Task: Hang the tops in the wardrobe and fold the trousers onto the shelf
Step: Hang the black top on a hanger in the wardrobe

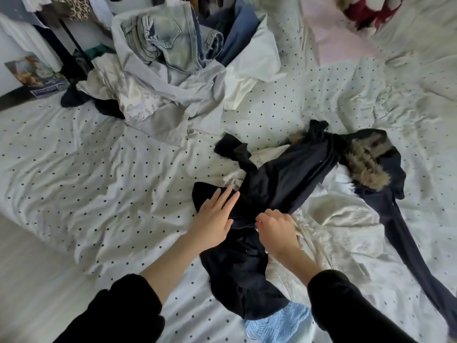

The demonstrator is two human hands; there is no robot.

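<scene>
The person's left hand (214,219) lies flat with its fingers straight and close together, pressing on a dark navy, soft fabric garment (267,194) that is spread across the polka-dotted white bed sheet (86,169). The right hand (277,227) is curled, its fingers and thumb pinching a fold of that same dark garment just beside the left hand. Both forearms come out of pushed-up black sleeves (123,310).

The dark garment runs in a crumpled band from the near edge of the bed, under both hands, up and to the right; whether it is a top or trousers cannot be told from its bunched shape. Its lower end lies over a pale blue lacy garment (279,323). Beneath and to the right of it lies a cream satin garment with an embossed pattern (341,224). Further right is a dark navy coat with a brown fur-trimmed hood (368,169), one long sleeve trailing toward the near right edge.

At the far side of the bed is a heap of clothes: a pale grey shirt-like garment (178,95), faded light-blue denim jeans (163,35) on top, and a blue cloth (237,30) behind. A leopard-print piece (76,8) hangs at the top left. A printed box or booklet (37,75) stands on the floor at the left; its writing is too blurred to read.
</scene>
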